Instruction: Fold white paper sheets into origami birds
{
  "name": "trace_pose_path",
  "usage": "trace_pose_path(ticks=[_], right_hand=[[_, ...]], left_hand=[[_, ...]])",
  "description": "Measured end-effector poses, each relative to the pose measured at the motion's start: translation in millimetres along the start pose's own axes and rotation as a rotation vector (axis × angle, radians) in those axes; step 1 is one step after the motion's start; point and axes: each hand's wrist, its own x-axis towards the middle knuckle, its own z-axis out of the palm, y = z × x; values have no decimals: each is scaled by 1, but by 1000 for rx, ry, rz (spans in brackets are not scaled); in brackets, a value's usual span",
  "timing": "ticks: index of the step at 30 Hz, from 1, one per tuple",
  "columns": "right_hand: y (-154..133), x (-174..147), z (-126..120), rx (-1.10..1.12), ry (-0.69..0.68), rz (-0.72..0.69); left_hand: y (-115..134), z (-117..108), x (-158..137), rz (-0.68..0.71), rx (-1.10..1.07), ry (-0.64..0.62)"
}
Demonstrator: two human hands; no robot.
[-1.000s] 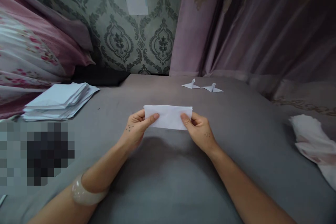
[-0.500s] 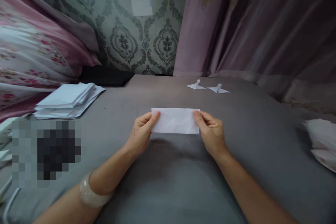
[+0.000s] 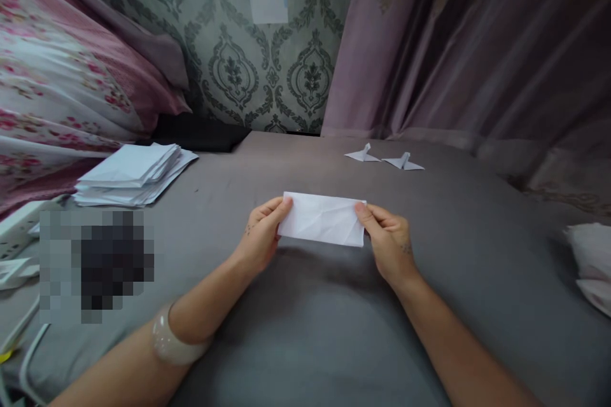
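Note:
A white sheet of paper (image 3: 322,221), folded into a rectangle with faint diagonal creases, is held up above the grey cloth surface (image 3: 305,331). My left hand (image 3: 263,229) pinches its left edge, thumb on the near face. At the opposite edge my right hand (image 3: 389,235) grips it the same way, close to the upper corner. The fingers behind the paper are partly hidden. Beyond the hands, to the right, lie two white folded paper birds (image 3: 365,154) with spread wings.
At the left rests a stack of white paper (image 3: 128,168), with a black flat item (image 3: 200,131) behind it. A white power strip (image 3: 23,226) with cables and a pixelated patch lie at the left edge. A whitish bundle (image 3: 592,261) sits far right. Curtains (image 3: 372,63) hang behind.
The paper has tilted slightly, its right end now lower than its left. Both hands keep their hold. The whole view has shifted a little, moving the surroundings rightward.

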Motion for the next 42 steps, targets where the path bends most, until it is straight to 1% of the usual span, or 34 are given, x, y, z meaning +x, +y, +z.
trace_pose_path(ticks=[2, 4, 8, 11, 13, 15, 17, 19, 21, 23, 25, 26, 27, 29, 32, 34, 35, 37, 39, 42], right_hand=[[1, 2, 1, 67, 6, 54], [0, 3, 2, 176, -10, 141], [-6, 1, 6, 394, -164, 367], [-7, -4, 14, 507, -248, 518], [-5, -7, 19, 524, -230, 589], [-1, -7, 22, 470, -166, 607], [3, -5, 21, 361, -100, 542], [6, -1, 16, 220, -52, 395], [9, 1, 10, 44, -8, 177], [11, 1, 5, -161, -19, -124], [14, -2, 3, -359, -121, -412], [16, -3, 2, -446, -189, -505], [17, -5, 2, -527, -260, -552], [20, -8, 2, -690, -382, -564], [20, -11, 3, -884, -508, -550], [20, -11, 3, -910, -544, -507], [21, -11, 3, -890, -546, -468], [22, -10, 3, -819, -539, -383], [25, -6, 4, -738, -520, -313], [30, 2, 8, -661, -462, -198]], left_hand=[[-1, -1, 2, -21, -7, 17], [-2, -1, 4, -35, -18, 48], [-3, -3, 9, -50, -86, 155], [-6, -3, 11, -3, -153, 193], [-8, -3, 10, 12, -158, 167], [-10, -2, 8, -6, -127, 119], [-11, -2, 7, -20, -62, 62], [-13, -4, 8, 36, 60, 22], [-15, -6, 9, 197, 281, 41], [-16, -10, 10, 437, 580, 80], [-17, -13, 9, 668, 872, 65], [-17, -14, 9, 750, 998, 23], [-17, -16, 8, 799, 1110, -39], [-17, -19, 8, 811, 1294, -176], [-18, -24, 8, 719, 1456, -349], [-20, -26, 8, 672, 1495, -414], [-21, -27, 9, 658, 1504, -426], [-23, -26, 8, 633, 1502, -381], [-25, -23, 7, 584, 1471, -271], [-24, -17, 4, 413, 1387, -145]])
